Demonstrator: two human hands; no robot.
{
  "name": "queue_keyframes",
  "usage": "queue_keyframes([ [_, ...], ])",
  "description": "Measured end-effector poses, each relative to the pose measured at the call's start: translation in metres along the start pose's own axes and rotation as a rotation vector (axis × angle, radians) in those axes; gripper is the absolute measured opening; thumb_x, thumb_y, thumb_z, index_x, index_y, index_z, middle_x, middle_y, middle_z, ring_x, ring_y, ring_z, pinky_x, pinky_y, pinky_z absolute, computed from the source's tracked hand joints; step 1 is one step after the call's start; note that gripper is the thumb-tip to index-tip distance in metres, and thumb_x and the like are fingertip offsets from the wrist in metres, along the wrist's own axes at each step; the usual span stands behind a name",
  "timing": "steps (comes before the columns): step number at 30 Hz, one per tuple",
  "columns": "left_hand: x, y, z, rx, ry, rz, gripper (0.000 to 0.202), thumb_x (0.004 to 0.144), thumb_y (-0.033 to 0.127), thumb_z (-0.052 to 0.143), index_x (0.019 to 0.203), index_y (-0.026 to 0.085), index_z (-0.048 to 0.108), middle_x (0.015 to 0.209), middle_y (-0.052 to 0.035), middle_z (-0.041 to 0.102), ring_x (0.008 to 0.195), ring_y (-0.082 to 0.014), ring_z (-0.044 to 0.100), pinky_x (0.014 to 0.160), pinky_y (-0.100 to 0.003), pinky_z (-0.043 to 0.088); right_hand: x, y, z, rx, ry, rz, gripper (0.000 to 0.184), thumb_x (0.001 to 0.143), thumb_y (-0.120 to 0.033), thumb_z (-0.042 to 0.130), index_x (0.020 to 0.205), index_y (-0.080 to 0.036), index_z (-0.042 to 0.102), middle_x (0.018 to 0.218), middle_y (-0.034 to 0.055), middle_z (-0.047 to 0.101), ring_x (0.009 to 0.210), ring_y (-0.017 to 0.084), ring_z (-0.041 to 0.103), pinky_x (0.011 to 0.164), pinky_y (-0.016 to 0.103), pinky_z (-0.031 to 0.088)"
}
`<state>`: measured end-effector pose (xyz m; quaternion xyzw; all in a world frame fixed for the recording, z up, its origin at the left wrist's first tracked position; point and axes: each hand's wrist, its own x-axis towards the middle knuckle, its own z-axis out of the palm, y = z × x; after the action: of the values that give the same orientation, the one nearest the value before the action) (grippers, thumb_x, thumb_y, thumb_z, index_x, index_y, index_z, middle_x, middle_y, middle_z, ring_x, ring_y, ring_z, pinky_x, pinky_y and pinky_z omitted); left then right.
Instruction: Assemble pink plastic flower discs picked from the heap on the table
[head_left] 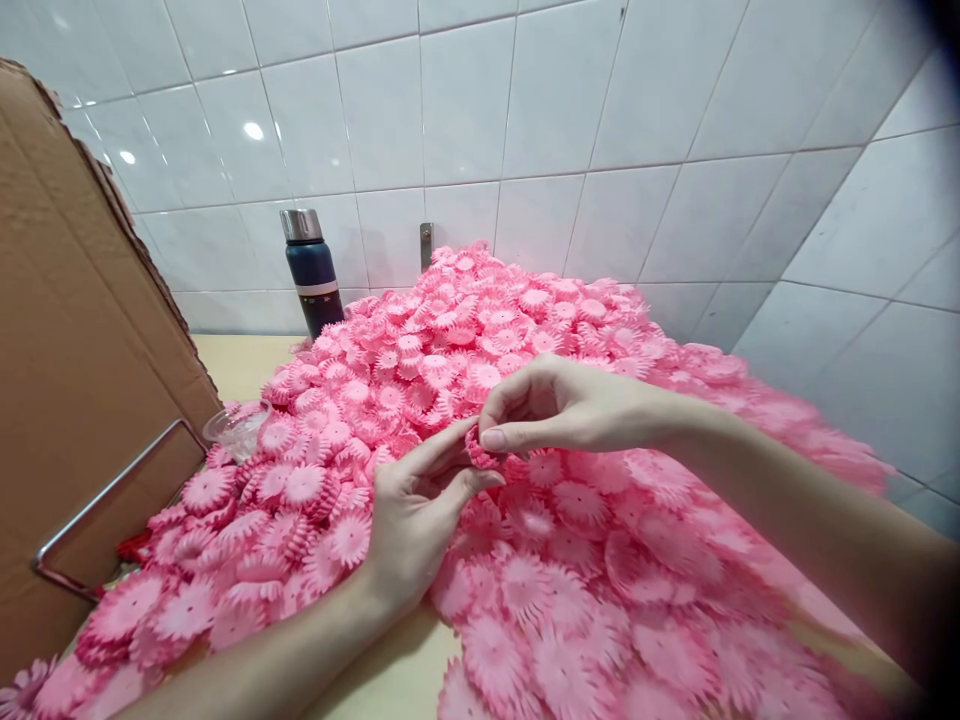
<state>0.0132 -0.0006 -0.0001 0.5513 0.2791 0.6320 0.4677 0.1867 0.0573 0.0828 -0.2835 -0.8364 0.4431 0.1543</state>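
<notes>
My left hand (420, 510) and my right hand (551, 410) meet over the front of a large heap of pink fringed paper flowers (457, 340). Between their fingertips is a small pink paper flower (481, 450), its fringed edge curled. The left fingers and thumb close on it from below and the left; my right thumb and forefinger pinch its upper right side. Part of this flower is hidden behind the fingers. Many flowers in the heap have a small hole in the middle, and some lie nested in stacks.
A dark blue bottle (311, 270) with a silver cap stands behind the heap, by the tiled wall (465, 110). At left are a cardboard sheet (82, 350), a bent metal rod frame (112, 500) and a clear plastic cup (236, 428). Bare tabletop (397, 670) shows in front.
</notes>
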Motion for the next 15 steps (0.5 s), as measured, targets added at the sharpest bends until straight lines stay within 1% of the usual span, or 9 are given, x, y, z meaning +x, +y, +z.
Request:
queue_keyframes([
  [4,-0.001,-0.001,-0.001,0.055,0.018,-0.005,0.037,0.077,0.009,0.068,0.110,0.024,0.068,0.101,-0.0006,0.072,0.087,-0.0162,0.071,0.078,-0.025,0.061,0.000,-0.002,-0.001,-0.020,-0.011,0.014,0.021,0.081,-0.034,0.066,0.086,-0.014,0.069,0.077,0.0030,0.065,0.066,0.010,0.054,0.056,0.022,0.040],
  [7,-0.001,-0.002,-0.002,0.069,0.014,-0.015,0.037,0.077,0.010,0.068,0.112,0.021,0.067,0.103,-0.0031,0.072,0.089,-0.0184,0.070,0.079,-0.028,0.062,0.000,-0.005,0.001,-0.010,-0.007,0.012,0.020,0.082,-0.032,0.064,0.085,-0.013,0.067,0.078,0.0036,0.065,0.067,0.010,0.055,0.057,0.022,0.042],
  [11,0.000,-0.004,-0.003,0.038,0.011,-0.031,0.036,0.076,0.009,0.069,0.110,0.022,0.068,0.102,-0.0011,0.072,0.088,-0.0157,0.070,0.079,-0.023,0.061,0.000,-0.006,0.006,0.085,0.026,0.000,0.011,0.081,-0.023,0.063,0.085,-0.014,0.058,0.081,0.0036,0.064,0.074,0.011,0.060,0.064,0.024,0.047],
  [15,0.001,-0.006,-0.003,0.034,0.023,-0.043,0.036,0.076,0.008,0.069,0.109,0.022,0.068,0.100,0.0000,0.073,0.086,-0.0138,0.070,0.079,-0.021,0.060,0.002,-0.005,0.009,0.114,0.056,-0.027,0.011,0.080,-0.014,0.060,0.081,-0.016,0.050,0.076,0.0000,0.059,0.069,0.009,0.057,0.059,0.021,0.044],
])
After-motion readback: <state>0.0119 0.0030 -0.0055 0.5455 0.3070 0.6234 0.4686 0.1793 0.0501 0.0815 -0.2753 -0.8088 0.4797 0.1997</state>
